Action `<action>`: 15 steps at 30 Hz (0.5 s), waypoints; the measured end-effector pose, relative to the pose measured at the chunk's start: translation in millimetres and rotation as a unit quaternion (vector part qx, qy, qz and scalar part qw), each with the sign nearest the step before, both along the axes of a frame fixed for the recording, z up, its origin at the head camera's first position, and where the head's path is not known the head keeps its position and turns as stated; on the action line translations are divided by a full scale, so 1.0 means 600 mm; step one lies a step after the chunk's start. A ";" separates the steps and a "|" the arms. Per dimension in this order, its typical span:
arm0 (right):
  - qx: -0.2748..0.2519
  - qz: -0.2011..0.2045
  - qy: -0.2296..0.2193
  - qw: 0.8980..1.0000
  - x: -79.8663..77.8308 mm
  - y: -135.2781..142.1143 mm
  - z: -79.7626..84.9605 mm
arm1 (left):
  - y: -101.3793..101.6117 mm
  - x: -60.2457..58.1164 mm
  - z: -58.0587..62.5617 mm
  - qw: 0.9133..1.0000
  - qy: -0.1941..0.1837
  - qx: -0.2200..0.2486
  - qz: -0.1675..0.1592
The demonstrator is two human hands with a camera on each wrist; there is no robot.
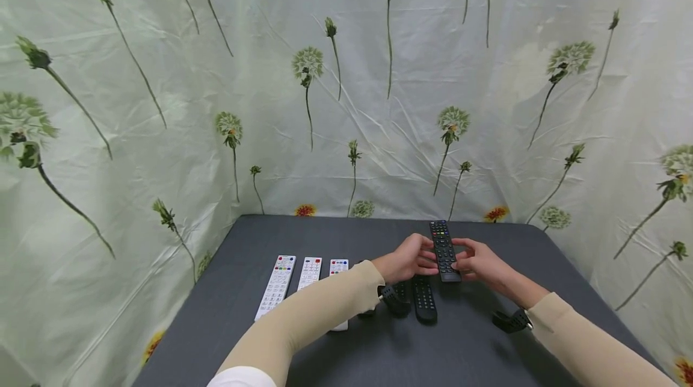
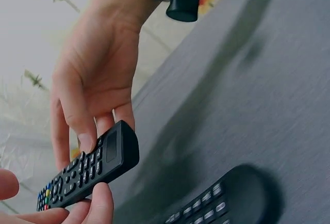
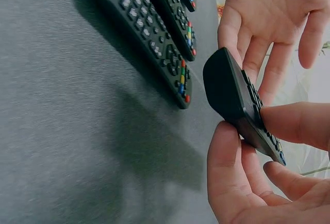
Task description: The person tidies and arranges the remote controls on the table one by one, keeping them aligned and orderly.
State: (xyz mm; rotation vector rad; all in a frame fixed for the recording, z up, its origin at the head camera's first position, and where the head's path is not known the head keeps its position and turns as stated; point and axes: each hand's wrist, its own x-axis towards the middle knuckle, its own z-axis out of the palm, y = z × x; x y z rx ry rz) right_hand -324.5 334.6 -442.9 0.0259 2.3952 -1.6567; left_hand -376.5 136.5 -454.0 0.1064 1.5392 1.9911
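Note:
A black remote control (image 1: pixel 444 251) with coloured buttons is held up over the dark table, its button face showing in the head view. My right hand (image 1: pixel 484 266) pinches it by its right side, thumb (image 3: pixel 289 123) on the buttons and fingers behind. At the opposite long edge is my left hand (image 1: pixel 408 259); its fingers (image 2: pixel 100 203) touch the remote while the thumb stands away from it. Beneath the hands a second black remote (image 1: pixel 425 301) lies on the table, with a third black remote (image 1: pixel 399 292) beside it, partly hidden by the left wrist.
Three white remotes lie in a row to the left: the outermost white remote (image 1: pixel 276 283), a middle white remote (image 1: pixel 310 271) and another white remote (image 1: pixel 339 265), the last two partly covered by my left arm. Behind the table (image 1: pixel 303 233) hangs a flower-printed curtain (image 1: pixel 271 92).

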 end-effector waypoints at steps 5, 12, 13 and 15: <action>0.004 0.001 -0.019 1.000 0.025 0.006 -0.007 | 0.000 0.033 -0.001 1.000 -0.007 0.004 -0.009; -0.002 0.014 -0.026 1.000 0.054 0.018 -0.031 | 0.010 0.069 -0.007 0.999 -0.026 0.039 -0.003; -0.004 0.014 -0.028 0.999 0.057 0.019 -0.035 | 0.012 0.073 -0.008 0.999 -0.026 0.041 0.002; -0.007 0.017 -0.034 0.999 0.062 0.020 -0.042 | 0.015 0.078 -0.011 0.998 -0.031 0.049 0.015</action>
